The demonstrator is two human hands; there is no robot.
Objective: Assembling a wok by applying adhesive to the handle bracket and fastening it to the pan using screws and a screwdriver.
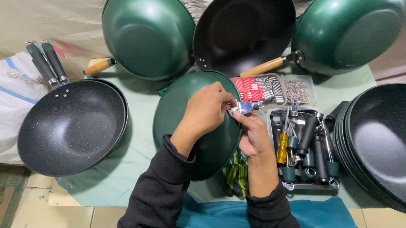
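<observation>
A green wok (pixel 184 105) stands tilted in front of me, its outer side facing up. My left hand (pixel 206 110) rests over its upper rim and pinches a small silver metal handle fitting (pixel 244 108) at the rim. My right hand (pixel 254 135) comes up from below and holds the same fitting with thumb and fingers. Both sleeves are black.
A stack of black pans with dark handles (pixel 71 126) lies left. Two green woks (pixel 148 34) (pixel 352 25) and a black one (pixel 244 28) lean at the back. Trays hold red packets (pixel 256 89), screws (pixel 298 90), dark handles and a yellow screwdriver (pixel 282 148). More pans (pixel 387 142) are stacked right.
</observation>
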